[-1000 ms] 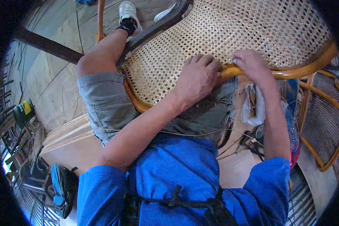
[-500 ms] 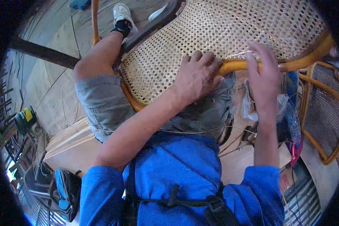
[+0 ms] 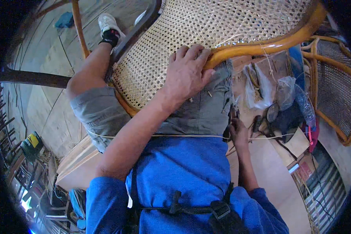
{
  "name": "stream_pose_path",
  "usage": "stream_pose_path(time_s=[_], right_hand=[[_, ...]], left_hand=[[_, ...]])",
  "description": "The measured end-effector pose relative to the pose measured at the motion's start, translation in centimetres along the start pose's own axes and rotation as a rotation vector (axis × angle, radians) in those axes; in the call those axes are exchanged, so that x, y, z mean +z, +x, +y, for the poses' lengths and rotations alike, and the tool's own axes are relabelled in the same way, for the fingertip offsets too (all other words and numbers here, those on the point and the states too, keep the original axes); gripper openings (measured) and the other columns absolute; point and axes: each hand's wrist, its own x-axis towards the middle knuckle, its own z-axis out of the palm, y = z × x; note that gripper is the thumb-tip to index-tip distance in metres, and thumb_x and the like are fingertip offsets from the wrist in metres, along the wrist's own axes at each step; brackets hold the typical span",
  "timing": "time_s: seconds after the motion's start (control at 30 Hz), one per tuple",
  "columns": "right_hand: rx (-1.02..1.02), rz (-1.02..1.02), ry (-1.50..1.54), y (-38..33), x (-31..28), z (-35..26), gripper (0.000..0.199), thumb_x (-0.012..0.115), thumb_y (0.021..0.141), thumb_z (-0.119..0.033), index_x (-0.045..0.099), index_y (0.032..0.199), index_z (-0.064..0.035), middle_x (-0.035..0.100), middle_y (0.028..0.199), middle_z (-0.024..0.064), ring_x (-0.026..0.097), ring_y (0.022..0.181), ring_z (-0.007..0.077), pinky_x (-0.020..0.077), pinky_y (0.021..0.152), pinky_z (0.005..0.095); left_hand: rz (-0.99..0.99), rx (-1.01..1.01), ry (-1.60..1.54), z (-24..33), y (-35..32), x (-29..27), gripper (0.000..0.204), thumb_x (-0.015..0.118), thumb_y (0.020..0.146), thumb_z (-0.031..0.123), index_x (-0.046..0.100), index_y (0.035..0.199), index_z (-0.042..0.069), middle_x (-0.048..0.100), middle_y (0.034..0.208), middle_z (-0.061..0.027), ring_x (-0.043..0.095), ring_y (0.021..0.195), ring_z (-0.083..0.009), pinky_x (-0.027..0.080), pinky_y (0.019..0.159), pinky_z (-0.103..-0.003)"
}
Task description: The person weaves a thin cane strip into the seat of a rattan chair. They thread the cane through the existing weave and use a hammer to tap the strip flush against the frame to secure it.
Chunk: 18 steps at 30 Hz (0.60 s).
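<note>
A woven cane panel [image 3: 206,23] in a glossy orange-brown rattan frame [image 3: 267,47] lies across my lap. My left hand [image 3: 187,72] rests over the frame's near edge, fingers on the weave and thumb below the rail. Beside my right thigh, my right hand [image 3: 240,132] is closed around a dark tool [image 3: 234,113]; its kind is hard to make out. A thin pale strand of cane [image 3: 175,135] runs across my waist, passing by the right hand. Near the rail, a loose strand end [image 3: 232,39] sticks out of the weave.
On the board at my right lie clear plastic bags [image 3: 259,87] and dark tools [image 3: 273,113]. Another rattan piece with woven panel [image 3: 335,78] stands at the far right. Stacked boards [image 3: 80,162] are at the left, with a green and yellow container [image 3: 32,144] beyond.
My right hand has left the frame's rail and come down beside my thigh, onto the dark tool. The left hand stays on the frame. The view has shifted, and the frame's right side sits higher.
</note>
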Motion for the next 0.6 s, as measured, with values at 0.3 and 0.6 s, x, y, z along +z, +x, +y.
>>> stream_pose_path(time_s=[0.3,0.6], right_hand=[[-0.101,0.310,0.192,-2.2,-1.1,-4.2,0.016,0.050,0.086,-0.014,0.052,0.092,0.0011,0.058,0.081,0.0116,0.056,0.074,0.0215,0.0447,0.070,0.0355],[-0.397,0.248,0.382,1.4,-11.0,-14.4,0.014,0.053,0.086,-0.016,0.053,0.088,-0.0021,0.054,0.076,0.0017,0.051,0.069,0.0096,0.0428,0.066,0.0242]], left_hand=[[-0.027,-0.023,-0.015,-0.1,-0.6,-0.1,0.054,0.063,0.071,0.031,0.046,0.119,0.013,0.047,0.116,-0.0077,0.043,0.107,-0.0300,0.038,0.087,-0.046],[-0.045,-0.036,-0.021,-0.5,-0.8,0.2,0.057,0.064,0.071,0.034,0.044,0.120,0.012,0.045,0.119,-0.0087,0.041,0.110,-0.0316,0.037,0.087,-0.047]])
